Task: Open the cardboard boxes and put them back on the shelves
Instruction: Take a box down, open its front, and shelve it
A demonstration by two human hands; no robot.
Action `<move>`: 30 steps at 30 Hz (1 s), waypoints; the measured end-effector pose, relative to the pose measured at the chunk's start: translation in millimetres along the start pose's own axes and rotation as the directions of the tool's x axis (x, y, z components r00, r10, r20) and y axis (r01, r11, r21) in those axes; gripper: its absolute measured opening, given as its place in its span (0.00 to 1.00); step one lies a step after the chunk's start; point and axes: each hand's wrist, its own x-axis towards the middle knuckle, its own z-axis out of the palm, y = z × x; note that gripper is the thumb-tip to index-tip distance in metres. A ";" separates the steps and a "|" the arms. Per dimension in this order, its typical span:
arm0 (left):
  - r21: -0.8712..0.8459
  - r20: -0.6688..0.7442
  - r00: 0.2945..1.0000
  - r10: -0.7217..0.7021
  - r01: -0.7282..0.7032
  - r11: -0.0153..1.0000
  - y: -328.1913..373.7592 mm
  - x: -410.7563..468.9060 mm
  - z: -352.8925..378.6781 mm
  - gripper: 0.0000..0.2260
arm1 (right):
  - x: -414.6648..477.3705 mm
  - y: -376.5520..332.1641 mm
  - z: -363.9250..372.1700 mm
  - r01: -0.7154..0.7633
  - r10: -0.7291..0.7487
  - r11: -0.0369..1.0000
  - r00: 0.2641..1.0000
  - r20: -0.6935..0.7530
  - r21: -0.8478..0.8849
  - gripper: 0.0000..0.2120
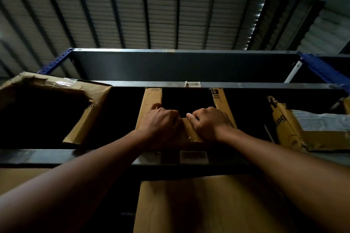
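Mid box (151,100) sits on upper shelf (56,156), flaps up, looks open. L hand (161,119) + R hand (208,119) side by side, gripping its front flap. L box (83,128), R box (284,125) open too. Lower box (198,204): can't tell.

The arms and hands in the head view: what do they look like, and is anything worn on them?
Both arms are bare as far as the frame shows: there is no sleeve on the left forearm or the right forearm. The left hand and the right hand wear no gloves. No watch, bracelet or ring is visible, though the light is dim.
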 end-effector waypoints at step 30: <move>0.200 -0.077 0.997 -0.004 0.020 0.980 11.5 2.6 42.7 0.19 | -0.2 17.0 45.5 0.014 -0.019 0.993 0.999 -0.039 -0.119 0.24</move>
